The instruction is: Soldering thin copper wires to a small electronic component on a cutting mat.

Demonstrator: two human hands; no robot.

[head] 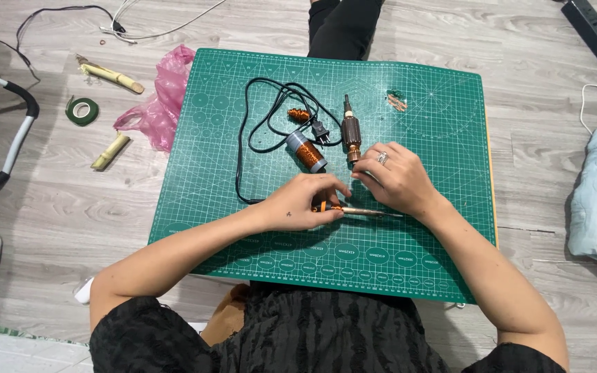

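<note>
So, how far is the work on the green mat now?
Laid out already: a copper wire spool, a motor armature and a black power cord. In hand: left hand and right hand work on a thin tool. The armature lies untouched.

Matt green cutting mat on grey wood-grain floor — glossy copper wire on the spool, crinkled pink plastic bag.

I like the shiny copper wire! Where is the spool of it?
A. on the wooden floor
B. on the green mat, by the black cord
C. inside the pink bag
B: the copper wire spool lies on the green mat, beside the black cord.
</note>
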